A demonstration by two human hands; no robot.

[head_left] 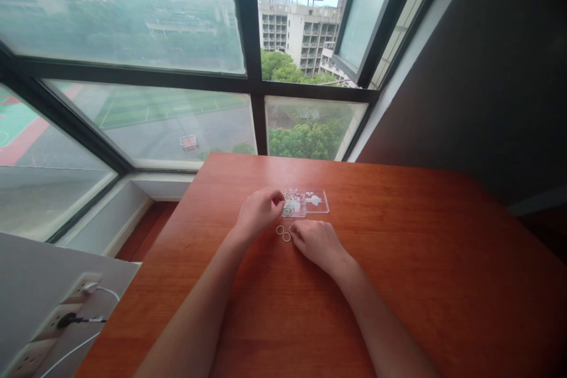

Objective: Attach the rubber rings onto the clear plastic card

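Note:
A small clear plastic box (299,210) lies on the table with its lid (317,201) folded open to the right. Inside are several small silvery and coppery pieces, too small to name. My left hand (261,208) is closed, thumb and fingers at the left wall of the box. Just in front of the box, my right hand (319,240) is pinched, its fingertips low over the table at a small pale ring, which they partly cover. Beside those fingertips lie two pale rings, one ring (280,230) farther left and another ring (286,237) nearer me.
The reddish-brown wooden table (425,248) extends far to the right. Behind it stand dark-framed windows (261,124), one pane swung outward. At lower left, wall sockets (57,319) carry plugged-in cables beside the table's edge.

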